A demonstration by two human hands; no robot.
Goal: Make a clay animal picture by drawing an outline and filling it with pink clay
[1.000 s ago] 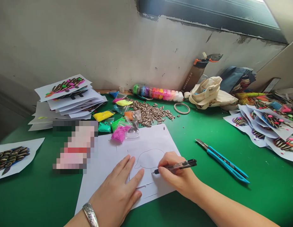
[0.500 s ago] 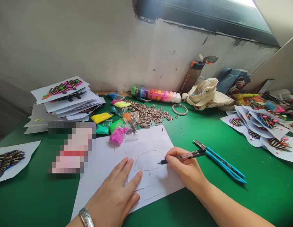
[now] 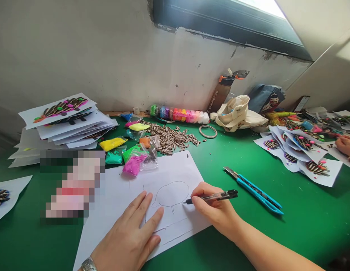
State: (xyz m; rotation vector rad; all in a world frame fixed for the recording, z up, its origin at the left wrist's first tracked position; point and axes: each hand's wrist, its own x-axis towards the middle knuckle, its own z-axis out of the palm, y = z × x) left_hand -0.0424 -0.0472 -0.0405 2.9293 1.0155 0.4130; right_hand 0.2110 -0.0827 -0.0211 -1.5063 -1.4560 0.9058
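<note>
In my right hand (image 3: 214, 207) is a black pen (image 3: 217, 196), pinched between thumb and fingers. Its tip meets the white paper (image 3: 113, 210) at the lower right of a drawn outline: a rounded body with a small head shape at the left and one thin leg below. My left hand (image 3: 135, 229) lies flat on the paper, fingers spread, just left of and below the drawing; a silver bracelet (image 3: 89, 264) circles that wrist. Small plastic bags of coloured clay, one of them pink (image 3: 133, 164), rest on the paper's far edge.
Sunflower seeds (image 3: 171, 138) lie in a heap behind the paper, beside a tape roll (image 3: 208, 131). A blue utility knife (image 3: 256, 192) has its blade out at the right. Seed-decorated sheets are stacked left (image 3: 62, 109) and right (image 3: 302, 146). Another person's hand (image 3: 346, 146) shows far right.
The outline's right side now curves round to its lower right, and the pen tip has shifted slightly down. The view has turned a little right, bringing another person's hand into sight.
</note>
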